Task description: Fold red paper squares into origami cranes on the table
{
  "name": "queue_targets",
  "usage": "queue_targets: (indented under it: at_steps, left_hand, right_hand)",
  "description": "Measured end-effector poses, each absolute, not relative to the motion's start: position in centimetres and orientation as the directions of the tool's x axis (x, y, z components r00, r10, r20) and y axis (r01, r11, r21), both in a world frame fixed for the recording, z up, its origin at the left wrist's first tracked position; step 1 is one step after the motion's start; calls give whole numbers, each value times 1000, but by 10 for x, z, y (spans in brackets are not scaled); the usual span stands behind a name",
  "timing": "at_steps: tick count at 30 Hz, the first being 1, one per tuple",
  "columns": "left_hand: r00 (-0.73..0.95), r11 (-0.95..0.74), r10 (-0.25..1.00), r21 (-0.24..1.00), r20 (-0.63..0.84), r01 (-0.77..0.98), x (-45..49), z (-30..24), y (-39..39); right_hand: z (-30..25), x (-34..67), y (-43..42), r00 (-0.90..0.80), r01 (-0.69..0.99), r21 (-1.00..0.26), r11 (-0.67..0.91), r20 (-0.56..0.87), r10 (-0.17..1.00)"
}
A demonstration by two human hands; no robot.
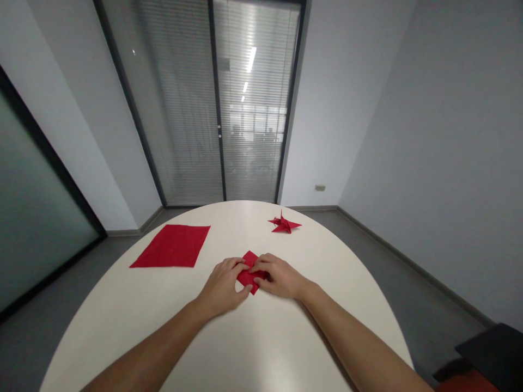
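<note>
at the left of the pale round table [245,354] lies a flat red sheet [174,247], four-sided, thin and matte, faintly wrinkled, its edges straight. behind it, at the far side, stand slatted blinds [183,109] behind glass in a dark frame. next comes the left hand [224,283], curved around the left side of the folded paper [244,278], fingers on its upper left edge and thumb by its near edge; i cannot tell whether it pinches or only steadies. the folded paper sits at the middle of the table between both hands, a small red diamond with one corner pointing far and one near, partly hidden by fingers. it should be very light, stiffer along layered creases yet soft enough to bend, hardly slippery, and easy to tear or crumple at the points; it is best held by the flat edges, with fingertips. the right hand [281,276] covers its right side, index finger and thumb bent together, seemingly grasping a layer of it. farther and to the right stands a red crane [285,223], sharp-pointed and crisply folded, surely fragile. at the near right is a dark chair [494,351], partly in view.
</note>
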State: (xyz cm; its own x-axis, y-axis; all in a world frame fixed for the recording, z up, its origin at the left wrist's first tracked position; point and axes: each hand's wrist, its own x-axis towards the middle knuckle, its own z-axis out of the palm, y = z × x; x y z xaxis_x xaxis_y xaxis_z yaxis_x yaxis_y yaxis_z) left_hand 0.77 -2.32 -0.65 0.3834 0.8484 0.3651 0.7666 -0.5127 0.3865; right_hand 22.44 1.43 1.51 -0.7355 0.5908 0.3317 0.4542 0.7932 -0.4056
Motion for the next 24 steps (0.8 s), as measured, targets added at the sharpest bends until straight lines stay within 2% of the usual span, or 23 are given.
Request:
queue_targets:
  at_steps: [11, 24]
  left_hand:
    - [433, -549, 829, 368, 354, 750, 6, -3, -24]
    - [424, -549, 828, 374, 367, 748, 5, -8, -23]
  right_hand:
    - [12, 224, 17, -754, 394, -435, 809, 350, 556]
    - [4, 224, 18, -720, 404, -464, 788, 371, 587]
